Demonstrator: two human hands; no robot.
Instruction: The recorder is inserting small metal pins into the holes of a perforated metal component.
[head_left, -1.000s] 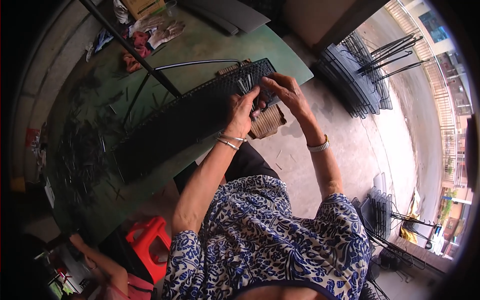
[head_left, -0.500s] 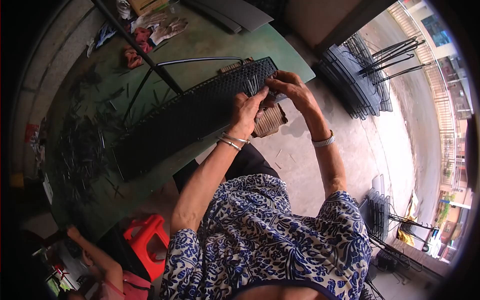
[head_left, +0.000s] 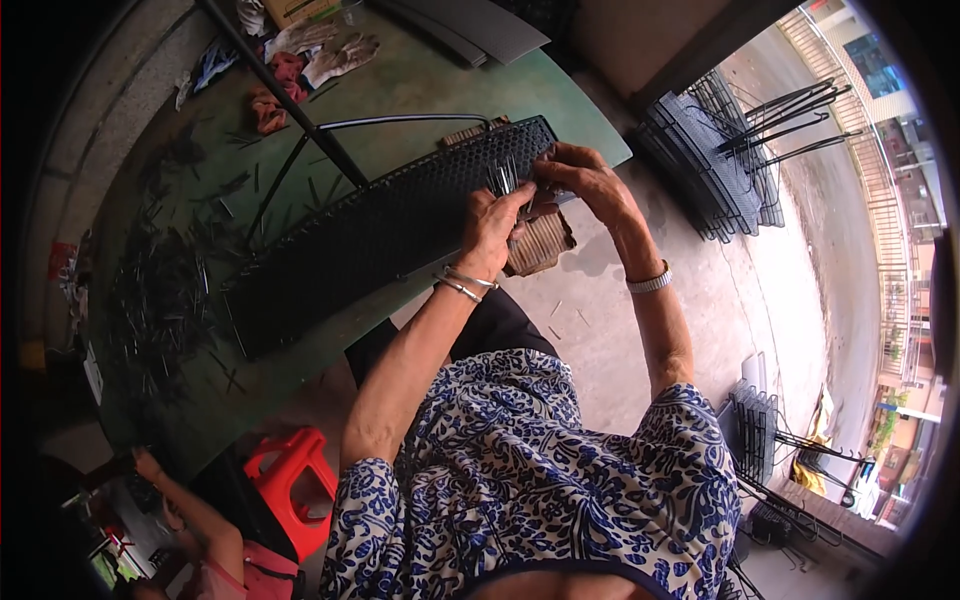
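A long black metal mesh panel (head_left: 390,205) with a raised rim lies slantwise over the green table, its right end under my hands. My left hand (head_left: 490,222) is closed on a bunch of thin dark strips (head_left: 506,176) that fan up past the thumb. Right beside it, my right hand (head_left: 582,178) is bent over the panel's right end corner, thumb and fingers pinched together. What lies between those fingertips is too small or hidden to tell. Folded cardboard (head_left: 540,243) sits under the panel's right end.
Loose black strips (head_left: 165,300) are heaped on the table (head_left: 410,75) at left. A dark pole (head_left: 285,100) rises behind the panel. Gloves (head_left: 335,60) lie at the back. Stacked mesh racks (head_left: 700,160) stand at right. A red stool (head_left: 292,480) and another person's arm (head_left: 200,515) are at lower left.
My right hand has shifted very slightly right along the panel's end. The strips in my left hand fan out a little differently. The panel has barely moved.
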